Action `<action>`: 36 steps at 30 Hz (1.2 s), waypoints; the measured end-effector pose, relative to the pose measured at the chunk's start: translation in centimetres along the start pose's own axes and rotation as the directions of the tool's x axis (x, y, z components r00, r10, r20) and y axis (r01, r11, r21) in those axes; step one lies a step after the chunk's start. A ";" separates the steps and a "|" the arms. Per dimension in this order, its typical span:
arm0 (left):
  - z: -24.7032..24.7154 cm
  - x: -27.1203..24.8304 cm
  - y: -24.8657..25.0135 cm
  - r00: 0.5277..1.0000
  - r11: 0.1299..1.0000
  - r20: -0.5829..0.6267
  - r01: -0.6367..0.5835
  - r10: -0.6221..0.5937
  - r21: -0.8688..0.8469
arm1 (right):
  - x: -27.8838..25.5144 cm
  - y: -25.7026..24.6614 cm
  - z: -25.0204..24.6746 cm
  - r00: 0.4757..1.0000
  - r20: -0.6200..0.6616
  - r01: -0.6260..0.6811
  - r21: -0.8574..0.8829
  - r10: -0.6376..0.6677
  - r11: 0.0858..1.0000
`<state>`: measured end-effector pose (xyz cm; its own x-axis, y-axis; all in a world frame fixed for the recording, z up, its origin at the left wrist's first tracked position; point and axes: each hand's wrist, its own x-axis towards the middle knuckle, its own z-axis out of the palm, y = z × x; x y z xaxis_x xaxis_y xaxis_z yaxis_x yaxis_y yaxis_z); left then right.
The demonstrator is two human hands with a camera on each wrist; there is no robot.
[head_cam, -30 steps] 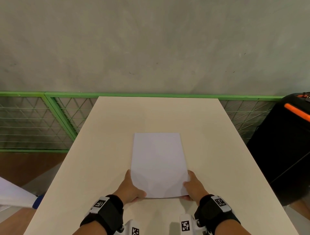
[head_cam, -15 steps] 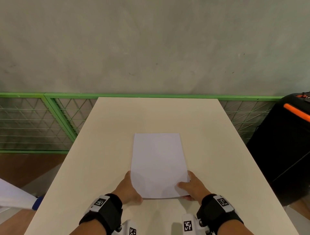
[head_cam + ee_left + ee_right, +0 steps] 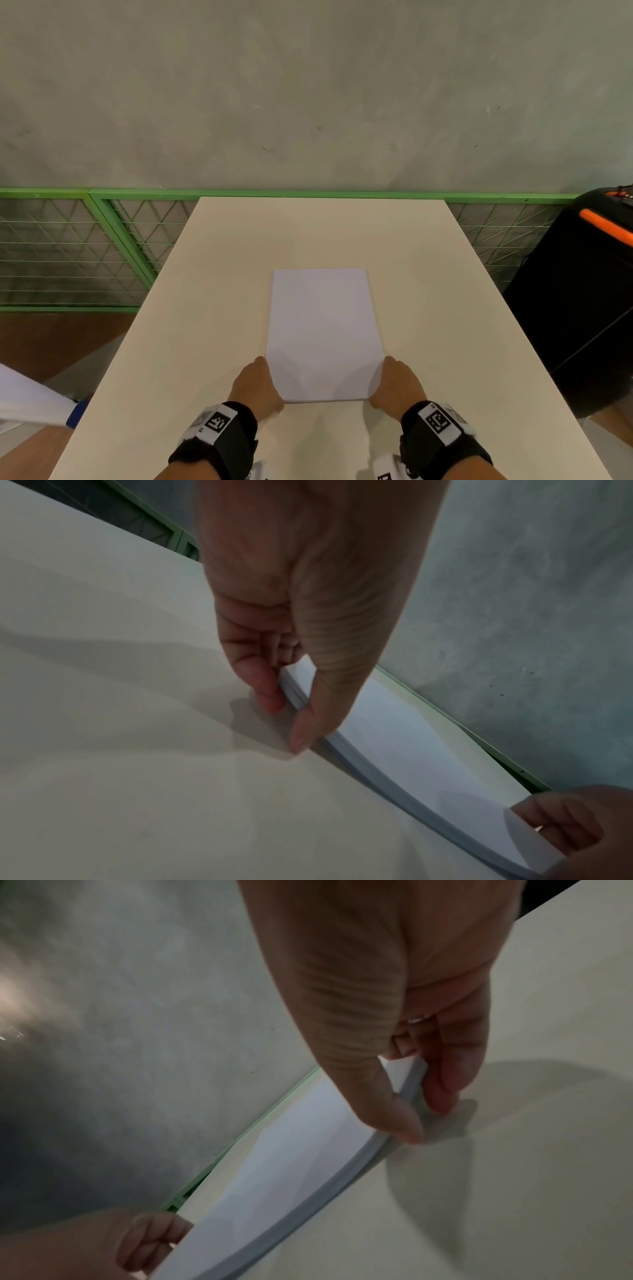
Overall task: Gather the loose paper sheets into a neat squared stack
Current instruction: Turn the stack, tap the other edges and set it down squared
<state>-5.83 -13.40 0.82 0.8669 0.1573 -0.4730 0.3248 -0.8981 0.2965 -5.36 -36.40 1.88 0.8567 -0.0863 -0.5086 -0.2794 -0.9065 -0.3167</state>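
Observation:
A stack of white paper sheets lies lengthwise in the middle of the cream table, its edges lined up. My left hand cups the near left corner. In the left wrist view, this left hand has curled fingers against the side edge of the stack and the thumb at the near edge. My right hand cups the near right corner the same way. In the right wrist view, the right hand brackets the stack with thumb and curled fingers.
A green mesh fence runs behind and to the left of the table, below a concrete wall. A black case with an orange handle stands to the right. A white sheet-like object shows at the lower left, off the table.
The right thumb has come off the top sheet and now sits at the near edge. The bowed near end of the stack has settled flat. Both hands stay at the near corners.

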 end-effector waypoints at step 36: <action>-0.3 -1.1 3.6 0.976 -0.163 0.178 0.156 -0.128 -0.974 | -1.6 -4.8 0.2 0.885 0.445 -0.329 0.805 -0.136 0.494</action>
<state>-5.52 -16.72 2.63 0.7372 0.1954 -0.6468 0.4505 0.5714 0.6860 -5.52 -31.84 4.07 0.6030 0.2313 -0.7635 -0.7689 -0.0864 -0.6335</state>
